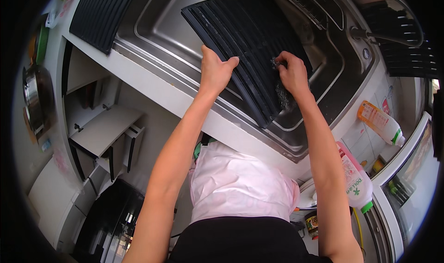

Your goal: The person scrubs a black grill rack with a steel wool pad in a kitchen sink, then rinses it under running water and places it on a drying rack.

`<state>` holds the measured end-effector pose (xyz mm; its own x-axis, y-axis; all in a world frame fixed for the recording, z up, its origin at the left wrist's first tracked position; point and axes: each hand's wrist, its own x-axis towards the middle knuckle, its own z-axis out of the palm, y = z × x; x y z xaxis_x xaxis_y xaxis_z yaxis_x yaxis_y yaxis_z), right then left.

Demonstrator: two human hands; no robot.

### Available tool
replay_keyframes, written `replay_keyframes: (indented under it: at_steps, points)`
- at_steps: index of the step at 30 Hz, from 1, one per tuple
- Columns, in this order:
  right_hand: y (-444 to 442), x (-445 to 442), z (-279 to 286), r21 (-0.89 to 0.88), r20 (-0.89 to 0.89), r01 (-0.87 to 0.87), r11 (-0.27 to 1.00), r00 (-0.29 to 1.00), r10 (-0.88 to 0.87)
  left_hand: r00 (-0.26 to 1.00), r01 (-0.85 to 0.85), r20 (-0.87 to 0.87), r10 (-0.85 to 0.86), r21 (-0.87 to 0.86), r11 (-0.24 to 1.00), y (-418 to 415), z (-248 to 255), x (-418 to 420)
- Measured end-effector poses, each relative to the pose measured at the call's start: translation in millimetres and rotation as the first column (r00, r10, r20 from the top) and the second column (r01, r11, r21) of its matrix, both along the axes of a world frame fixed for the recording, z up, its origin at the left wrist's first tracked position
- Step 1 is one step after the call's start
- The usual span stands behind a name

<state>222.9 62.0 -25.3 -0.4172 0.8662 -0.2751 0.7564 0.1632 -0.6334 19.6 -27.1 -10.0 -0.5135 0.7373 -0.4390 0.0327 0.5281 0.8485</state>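
A black ribbed panel (248,37) lies tilted across the stainless steel sink (166,23), its long edge slanting down to the right. My left hand (216,70) grips that near edge, thumb on top; its fingers are hidden under the panel. In my right hand (293,70) is a wiry grey scourer (285,94), which looks like steel wool. It rests against the ribs at the panel's right part, and some of it hangs below my fingers. Pale specks and streaks show along the grooves close to my left thumb.
Another black ribbed panel (104,16) lies at the counter's left. A wire rack (305,6) stands at the sink's far side, near the faucet (360,33). Two plastic bottles, one orange and white (380,122), one pink and white (357,179), stand at right. Cabinet doors (107,129) hang open lower left.
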Motion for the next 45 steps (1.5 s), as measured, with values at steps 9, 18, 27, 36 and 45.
replay_keyframes:
  at_steps: [9, 18, 27, 36, 45]
  points:
    - [-20, 35, 7, -0.026, 0.099, -0.081, 0.996, 0.992, 0.083, 1.0, -0.009, -0.006, 0.01, 0.016, 1.0, -1, 4, -2]
    - [-20, 26, -1, -0.015, 0.005, 0.019, 1.0, 1.0, -0.019, 1.0, -0.006, 0.012, 0.005, 0.051, 0.999, -1, 2, -2]
    - [-23, 78, 4, -0.163, -0.048, 0.165, 0.973, 0.983, -0.175, 0.999, 0.011, -0.053, -0.009, 0.046, 0.999, -2, -11, -2]
    - [-10, 54, -14, -0.139, 0.037, 0.136, 0.981, 0.991, -0.132, 0.999, 0.0, 0.045, 0.001, -0.037, 0.999, 1, 12, 1]
    - [-8, 65, -20, -0.18, 0.051, 0.079, 0.98, 0.996, -0.071, 0.994, -0.023, 0.104, 0.026, -0.034, 0.999, 4, 20, 3]
